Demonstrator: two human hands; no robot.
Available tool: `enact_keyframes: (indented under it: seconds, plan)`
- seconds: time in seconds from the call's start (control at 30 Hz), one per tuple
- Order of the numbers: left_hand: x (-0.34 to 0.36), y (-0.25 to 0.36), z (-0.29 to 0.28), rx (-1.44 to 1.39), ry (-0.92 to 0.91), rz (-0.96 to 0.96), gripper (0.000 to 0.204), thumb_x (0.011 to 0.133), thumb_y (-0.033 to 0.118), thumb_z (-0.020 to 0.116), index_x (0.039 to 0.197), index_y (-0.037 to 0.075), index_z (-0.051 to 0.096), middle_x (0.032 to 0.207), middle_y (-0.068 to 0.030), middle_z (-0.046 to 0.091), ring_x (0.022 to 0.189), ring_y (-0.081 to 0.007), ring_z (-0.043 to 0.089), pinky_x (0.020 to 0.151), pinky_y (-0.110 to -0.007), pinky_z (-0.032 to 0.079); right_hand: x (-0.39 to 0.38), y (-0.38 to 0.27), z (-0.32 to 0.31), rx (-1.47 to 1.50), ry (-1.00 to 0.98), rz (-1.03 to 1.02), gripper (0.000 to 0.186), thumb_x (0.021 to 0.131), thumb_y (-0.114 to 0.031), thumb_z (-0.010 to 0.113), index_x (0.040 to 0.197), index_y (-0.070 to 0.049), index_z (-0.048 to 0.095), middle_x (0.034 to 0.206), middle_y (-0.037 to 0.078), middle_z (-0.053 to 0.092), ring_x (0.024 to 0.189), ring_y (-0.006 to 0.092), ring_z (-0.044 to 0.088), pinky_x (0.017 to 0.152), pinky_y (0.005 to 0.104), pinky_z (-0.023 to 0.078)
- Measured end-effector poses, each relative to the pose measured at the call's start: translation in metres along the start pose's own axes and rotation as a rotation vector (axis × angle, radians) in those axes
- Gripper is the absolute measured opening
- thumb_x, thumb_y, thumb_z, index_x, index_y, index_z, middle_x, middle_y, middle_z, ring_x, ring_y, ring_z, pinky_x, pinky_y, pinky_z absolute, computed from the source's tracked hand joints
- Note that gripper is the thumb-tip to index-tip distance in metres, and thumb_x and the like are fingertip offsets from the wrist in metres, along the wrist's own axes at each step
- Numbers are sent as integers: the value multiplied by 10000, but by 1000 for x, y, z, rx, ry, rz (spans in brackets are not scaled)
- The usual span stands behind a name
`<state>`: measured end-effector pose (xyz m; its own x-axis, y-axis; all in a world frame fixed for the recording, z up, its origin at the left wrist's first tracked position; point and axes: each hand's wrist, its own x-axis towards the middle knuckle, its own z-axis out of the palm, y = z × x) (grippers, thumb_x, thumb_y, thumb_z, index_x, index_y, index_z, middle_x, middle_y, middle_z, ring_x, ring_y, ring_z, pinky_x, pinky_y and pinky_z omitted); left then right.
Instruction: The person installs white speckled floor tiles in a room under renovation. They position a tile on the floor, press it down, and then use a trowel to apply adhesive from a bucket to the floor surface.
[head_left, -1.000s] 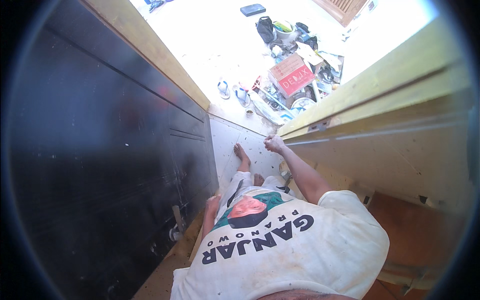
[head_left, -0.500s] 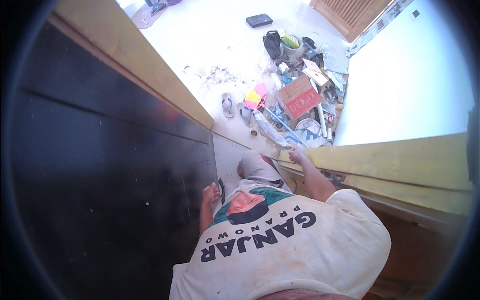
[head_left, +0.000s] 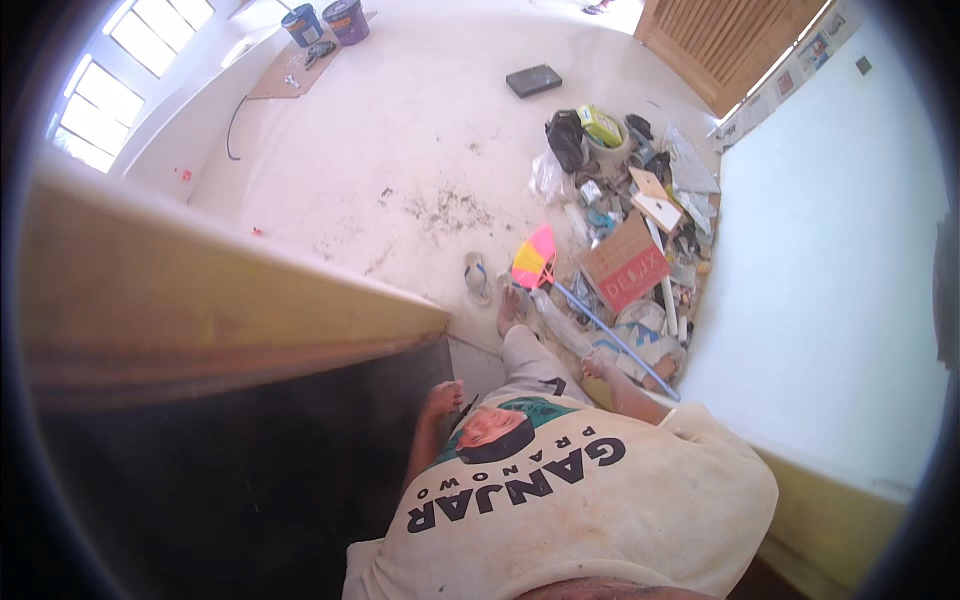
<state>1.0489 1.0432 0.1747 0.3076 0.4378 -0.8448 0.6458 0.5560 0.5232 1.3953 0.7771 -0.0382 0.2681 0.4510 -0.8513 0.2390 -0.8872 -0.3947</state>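
Note:
My left hand [head_left: 443, 399] is held low by my left hip, fingers curled, with nothing visible in it, above the dark panel [head_left: 250, 470] of the doorway. My right hand [head_left: 598, 365], also curled and empty-looking, is by my right thigh, over the edge of the rubbish heap. My bare foot [head_left: 509, 310] is over the far side of the threshold, at a pale flip-flop; another flip-flop [head_left: 477, 278] lies beside it. A pink-and-yellow plastic head [head_left: 533, 252] on a blue pole [head_left: 610, 330] lies nearby, along with a red-and-brown carton [head_left: 625, 262].
Yellowish door frames [head_left: 230, 300] flank me, with a white wall [head_left: 820, 300] at right. Beyond are a mixed heap with a black bag [head_left: 565, 140], a dark slab [head_left: 532, 80], two buckets [head_left: 344, 22] on a board, windows [head_left: 96, 115] and a louvred wooden door [head_left: 700, 45].
I have stepped forward through the doorway, one foot reaching the flip-flops. The frames have slid back around me and more of the room, windows and buckets now shows.

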Motion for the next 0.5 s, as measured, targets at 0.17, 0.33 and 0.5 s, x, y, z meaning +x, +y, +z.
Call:
enact_keyframes:
  seconds: [0.17,0.33,0.5]
  plan:
    - [70,69,-24,138,-80,31,337,843,387,594,822,51,607,618,6,535,558,-104,508,502,-243,406,54,-111,-61,60,36,-35,185,790,-183,531,738,-70,669,669,90,653,555,184,626,498,325,505]
    - [110,204,-26,215,-50,94,349,833,393,600,880,49,618,722,-20,579,647,-111,534,568,-253,424,69,-228,-160,198,112,-101,191,798,-174,507,794,-58,659,674,85,645,541,167,612,484,302,501]
    - [117,375,-36,-42,-21,300,389,828,396,609,1008,52,616,921,-41,623,865,-130,569,750,-285,446,128,-300,-238,61,207,-225,203,790,-180,509,870,-51,644,706,78,649,574,163,617,532,279,505]
